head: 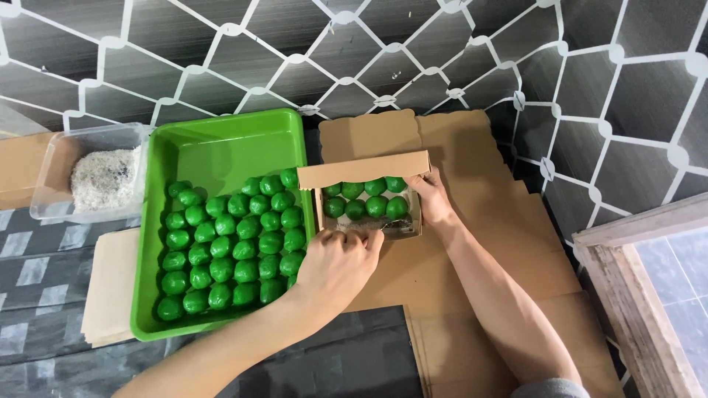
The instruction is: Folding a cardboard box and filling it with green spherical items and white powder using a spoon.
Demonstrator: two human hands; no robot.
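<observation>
The left hand [335, 265], fingers curled, grips the near edge of a small cardboard box [369, 225] half-filled with green balls [365, 197]; the right hand [430, 195] pinches its far corner. Steady bracing likely prevents tipping beside the green tray [221, 151].

Two hands, left [335, 265] and right [430, 197], grip a small cardboard box [369, 171] of green balls [365, 199] at centre frame, beside a green tray [214, 151].

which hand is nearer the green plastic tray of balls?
Left. The left hand overlaps the right rim of the green plastic tray; the right hand grips the far side of the small cardboard box, away from it.
</observation>
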